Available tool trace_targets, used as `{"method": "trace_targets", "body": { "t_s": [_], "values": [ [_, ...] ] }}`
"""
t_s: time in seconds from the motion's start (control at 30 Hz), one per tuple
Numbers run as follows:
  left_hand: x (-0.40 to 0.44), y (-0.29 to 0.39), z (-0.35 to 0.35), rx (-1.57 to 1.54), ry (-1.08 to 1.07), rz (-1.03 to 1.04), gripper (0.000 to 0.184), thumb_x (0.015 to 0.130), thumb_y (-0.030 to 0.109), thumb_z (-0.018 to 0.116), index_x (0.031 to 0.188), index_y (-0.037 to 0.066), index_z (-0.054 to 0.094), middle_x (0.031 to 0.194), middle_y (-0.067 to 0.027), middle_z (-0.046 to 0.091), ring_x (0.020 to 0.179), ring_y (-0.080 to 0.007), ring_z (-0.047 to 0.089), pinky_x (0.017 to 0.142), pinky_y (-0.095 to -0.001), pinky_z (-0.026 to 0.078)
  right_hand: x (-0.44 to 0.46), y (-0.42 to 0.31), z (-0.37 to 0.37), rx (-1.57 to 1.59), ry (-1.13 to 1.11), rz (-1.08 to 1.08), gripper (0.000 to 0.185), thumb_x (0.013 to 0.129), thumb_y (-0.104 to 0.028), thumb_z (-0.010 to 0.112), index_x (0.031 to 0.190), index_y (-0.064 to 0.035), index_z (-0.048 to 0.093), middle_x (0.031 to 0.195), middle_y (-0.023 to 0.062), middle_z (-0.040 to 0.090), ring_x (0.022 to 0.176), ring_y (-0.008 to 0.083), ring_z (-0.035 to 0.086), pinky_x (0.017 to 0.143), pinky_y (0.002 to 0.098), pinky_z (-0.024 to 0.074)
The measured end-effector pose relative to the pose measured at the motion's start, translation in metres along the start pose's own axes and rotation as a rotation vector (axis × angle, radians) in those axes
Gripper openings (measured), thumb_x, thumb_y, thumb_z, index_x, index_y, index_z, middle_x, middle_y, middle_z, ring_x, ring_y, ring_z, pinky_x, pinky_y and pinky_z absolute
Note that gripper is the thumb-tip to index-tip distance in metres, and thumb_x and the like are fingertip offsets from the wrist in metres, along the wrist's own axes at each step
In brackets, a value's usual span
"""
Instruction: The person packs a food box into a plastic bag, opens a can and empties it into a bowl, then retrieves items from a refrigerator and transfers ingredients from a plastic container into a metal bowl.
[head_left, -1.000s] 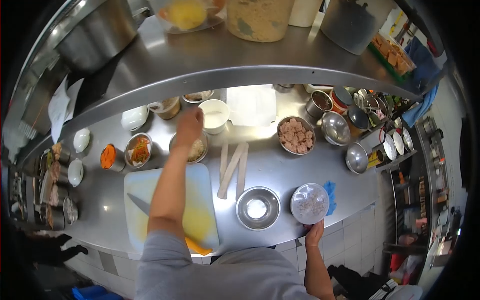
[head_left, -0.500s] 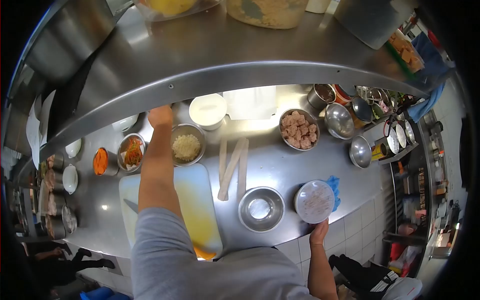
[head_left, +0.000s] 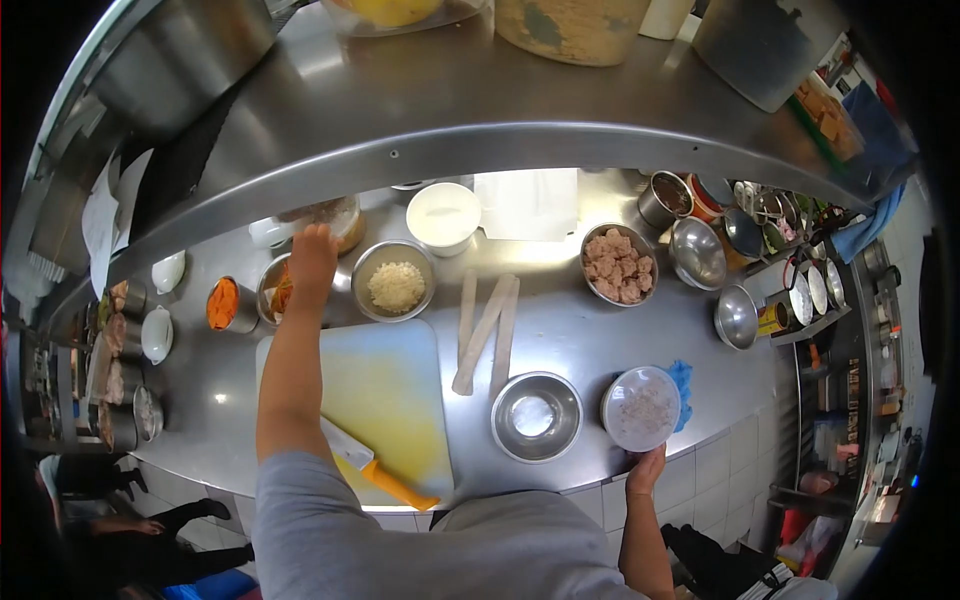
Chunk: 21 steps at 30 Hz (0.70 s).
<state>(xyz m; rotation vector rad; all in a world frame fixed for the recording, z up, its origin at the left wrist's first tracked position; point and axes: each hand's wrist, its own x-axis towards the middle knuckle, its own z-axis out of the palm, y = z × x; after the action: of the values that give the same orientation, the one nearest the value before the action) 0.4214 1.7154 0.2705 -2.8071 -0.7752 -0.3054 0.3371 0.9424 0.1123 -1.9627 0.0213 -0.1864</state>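
My left hand reaches over the back left of the steel counter, beside a plastic tub of brown food and partly over the bowl of orange and green strips. Its fingers are bunched; anything in them is too small to make out. By the front edge, my right hand holds the rim of a round lidded container from below. An empty steel bowl stands left of that container. Right of my left hand sits a bowl of chopped pale food.
A cutting board bears an orange-handled knife. Pale strips lie mid-counter. Behind them are a white tub and a bowl of meat chunks. A steel shelf overhangs the back. People stand at lower left and right.
My left hand has moved left from the white tub toward the back left, then slightly down beside the brown-food tub. My right hand stays at the lidded container. The camera view has shifted.
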Motion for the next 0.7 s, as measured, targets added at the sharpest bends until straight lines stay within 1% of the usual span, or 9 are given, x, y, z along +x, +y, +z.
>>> {"method": "trace_targets", "body": {
  "t_s": [0.17, 0.2, 0.27, 0.33, 0.37, 0.43, 0.5, 0.63, 0.7],
  "values": [
    [-0.039, 0.011, -0.031, -0.133, 0.073, -0.010, 0.031, 0.096, 0.035, 0.070, 0.108, 0.007, 0.066, 0.114, -0.0110, 0.068, 0.111, -0.0339, 0.065, 0.088, -0.0463, 0.059, 0.001, 0.007, 0.000, -0.033, 0.036, -0.057, 0.057, 0.113, -0.049, 0.039, 0.133, 0.0016, 0.054, 0.100, 0.0066, 0.066, 0.077, 0.0132, 0.062, 0.068, 0.0263, 0.0510],
    [-0.041, 0.015, -0.041, -0.156, -0.004, -0.041, 0.030, 0.095, 0.035, 0.070, 0.105, 0.006, 0.068, 0.112, -0.0124, 0.070, 0.108, -0.0346, 0.067, 0.087, -0.0468, 0.059, -0.001, 0.006, -0.002, 0.032, 0.007, 0.033, 0.058, 0.113, -0.046, 0.040, 0.136, 0.0051, 0.055, 0.121, 0.0132, 0.061, 0.102, 0.0224, 0.060, 0.088, 0.0336, 0.0476],
    [-0.039, 0.026, -0.061, -0.124, -0.101, -0.116, 0.029, 0.095, 0.034, 0.069, 0.103, 0.006, 0.070, 0.111, -0.0143, 0.072, 0.106, -0.0360, 0.069, 0.086, -0.0477, 0.059, -0.005, 0.003, -0.004, 0.098, -0.014, 0.124, 0.060, 0.112, -0.043, 0.040, 0.138, 0.0086, 0.056, 0.142, 0.0197, 0.057, 0.127, 0.0317, 0.058, 0.108, 0.0410, 0.0443],
    [-0.028, 0.034, -0.060, -0.096, -0.198, -0.185, 0.028, 0.095, 0.032, 0.068, 0.101, 0.005, 0.072, 0.110, -0.0162, 0.073, 0.103, -0.0374, 0.071, 0.085, -0.0486, 0.060, -0.007, -0.002, -0.003, 0.181, -0.034, 0.195, 0.059, 0.112, -0.043, 0.040, 0.135, 0.0089, 0.058, 0.139, 0.0203, 0.059, 0.127, 0.0328, 0.059, 0.108, 0.0416, 0.0445],
    [-0.017, 0.034, -0.052, -0.071, -0.209, -0.065, 0.029, 0.096, 0.032, 0.066, 0.103, 0.005, 0.073, 0.111, -0.0186, 0.073, 0.104, -0.0385, 0.071, 0.085, -0.0496, 0.060, -0.006, -0.005, -0.001, 0.179, -0.026, 0.196, 0.059, 0.112, -0.043, 0.040, 0.135, 0.0089, 0.058, 0.139, 0.0203, 0.059, 0.127, 0.0328, 0.059, 0.108, 0.0416, 0.0445],
    [0.005, 0.045, -0.052, -0.049, -0.220, 0.057, 0.029, 0.096, 0.031, 0.065, 0.104, 0.004, 0.074, 0.113, -0.0210, 0.073, 0.104, -0.0396, 0.072, 0.084, -0.0505, 0.060, -0.003, -0.007, 0.004, 0.120, 0.028, 0.069, 0.063, 0.112, -0.055, 0.039, 0.134, 0.0021, 0.053, 0.100, 0.0072, 0.066, 0.077, 0.0139, 0.064, 0.068, 0.0276, 0.0528],
    [0.032, 0.076, -0.067, -0.571, -0.066, 0.133, 0.023, 0.097, 0.018, 0.062, 0.113, 0.005, 0.072, 0.118, -0.0207, 0.073, 0.120, -0.0377, 0.066, 0.106, -0.0482, 0.051, -0.002, -0.006, 0.003, 0.111, 0.011, 0.058, 0.065, 0.111, -0.056, 0.039, 0.136, 0.0023, 0.052, 0.101, 0.0075, 0.066, 0.078, 0.0142, 0.064, 0.068, 0.0279, 0.0534],
    [0.125, 0.087, 0.088, -0.387, -0.092, 0.246, 0.031, 0.096, 0.010, 0.058, 0.125, 0.006, 0.069, 0.132, -0.0222, 0.068, 0.128, -0.0399, 0.061, 0.109, -0.0469, 0.049, -0.002, -0.014, 0.007, 0.096, 0.046, 0.048, 0.067, 0.111, -0.057, 0.038, 0.135, 0.0029, 0.054, 0.101, 0.0079, 0.067, 0.078, 0.0153, 0.066, 0.068, 0.0285, 0.0538],
    [0.133, 0.099, 0.097, -0.377, -0.068, 0.244, 0.034, 0.096, 0.008, 0.057, 0.129, 0.006, 0.067, 0.137, -0.0221, 0.065, 0.129, -0.0405, 0.059, 0.109, -0.0474, 0.048, -0.001, -0.016, 0.003, -0.002, 0.045, 0.000, 0.066, 0.111, -0.056, 0.038, 0.134, 0.0032, 0.055, 0.100, 0.0080, 0.067, 0.079, 0.0153, 0.066, 0.069, 0.0280, 0.0535]
  ]
}}
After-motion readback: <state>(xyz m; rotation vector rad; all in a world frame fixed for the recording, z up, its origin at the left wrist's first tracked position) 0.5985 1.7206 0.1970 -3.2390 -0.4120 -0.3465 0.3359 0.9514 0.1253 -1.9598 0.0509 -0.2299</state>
